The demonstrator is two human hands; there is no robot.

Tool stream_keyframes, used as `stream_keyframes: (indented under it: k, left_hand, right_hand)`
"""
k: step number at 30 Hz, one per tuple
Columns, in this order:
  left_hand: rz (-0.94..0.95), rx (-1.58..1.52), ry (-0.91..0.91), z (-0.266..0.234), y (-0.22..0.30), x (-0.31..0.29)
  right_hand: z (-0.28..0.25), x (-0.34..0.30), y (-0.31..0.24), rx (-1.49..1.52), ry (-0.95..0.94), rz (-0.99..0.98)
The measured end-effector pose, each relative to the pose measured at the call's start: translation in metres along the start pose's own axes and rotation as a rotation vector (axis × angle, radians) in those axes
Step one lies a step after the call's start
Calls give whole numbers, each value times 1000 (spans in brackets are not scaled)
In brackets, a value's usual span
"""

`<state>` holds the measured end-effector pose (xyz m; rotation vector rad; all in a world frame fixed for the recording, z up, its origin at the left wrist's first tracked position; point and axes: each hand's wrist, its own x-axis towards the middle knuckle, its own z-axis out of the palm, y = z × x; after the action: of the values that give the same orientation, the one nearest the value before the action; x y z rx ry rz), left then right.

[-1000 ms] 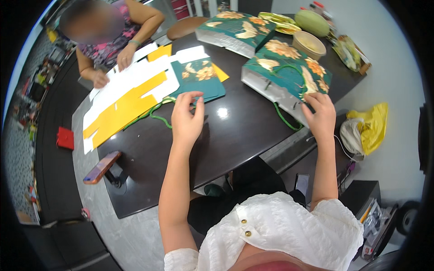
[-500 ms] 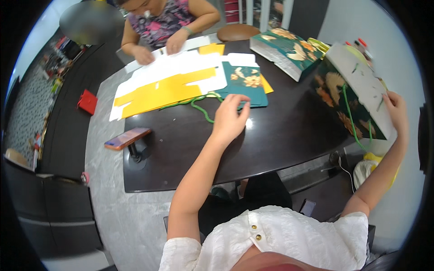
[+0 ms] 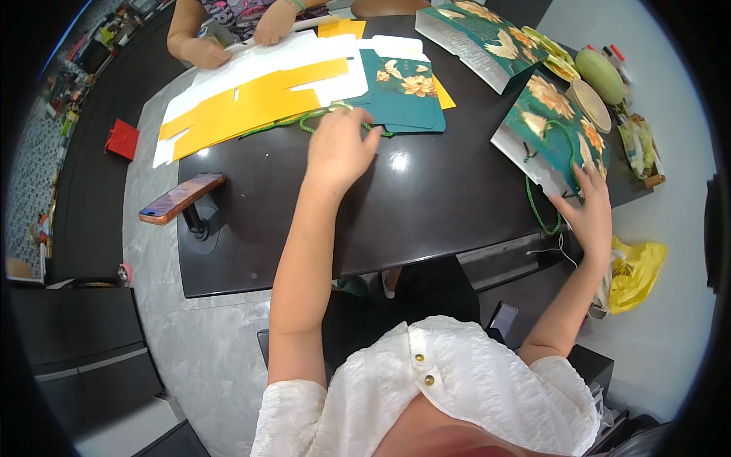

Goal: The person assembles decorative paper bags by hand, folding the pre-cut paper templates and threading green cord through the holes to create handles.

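Note:
My left hand (image 3: 340, 151) is over the table beside a green cord (image 3: 293, 120), its thumb apart from its bent fingers. Its fingertips cover part of the cord; any contact is hard to make out. Just beyond lie flat dark green cards (image 3: 407, 114) printed with flowers. At the right, a green flowered paper gift bag (image 3: 544, 137) lies on its side with a loose cord handle (image 3: 533, 209). My right hand (image 3: 594, 217) rests against the bag's near edge, fingers spread. Another green gift bag (image 3: 487, 46) lies behind it.
White and yellow cut sheets (image 3: 251, 107) cover the far left of the table (image 3: 426, 198). Across from me, a person's hands (image 3: 274, 23) press on them. A phone (image 3: 183, 199) stands on a holder at the left. A green melon (image 3: 599, 76) and bowl (image 3: 590, 107) sit beyond the bag.
My right hand has let go of the bag's upper edge, and the bag has tipped down onto its side. My left hand has shifted slightly left, toward the cord. The view has moved too.

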<state>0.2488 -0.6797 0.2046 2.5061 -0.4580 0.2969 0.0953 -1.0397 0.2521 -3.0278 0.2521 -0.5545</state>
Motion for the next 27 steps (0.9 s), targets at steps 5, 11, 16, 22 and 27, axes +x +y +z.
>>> stream_keyframes:
  k: [5, 11, 16, 22, 27]
  left_hand:
    - [-275, 162, -88, -28, -41, 3]
    - [-420, 184, 96, -27, -51, 17]
    - [-551, 234, 48, -25, -75, 20]
    - [-501, 77, 17, -23, -82, 22]
    - [-346, -496, 182, -70, -81, 7]
  right_hand:
    - [44, 108, -118, 206, 427, -275]
    - [143, 288, -110, -194, 27, 352]
    - [159, 309, -103, -127, -49, 354]
    - [78, 287, -108, 162, 622, 13]
    - [38, 165, -160, 498, 499, -260]
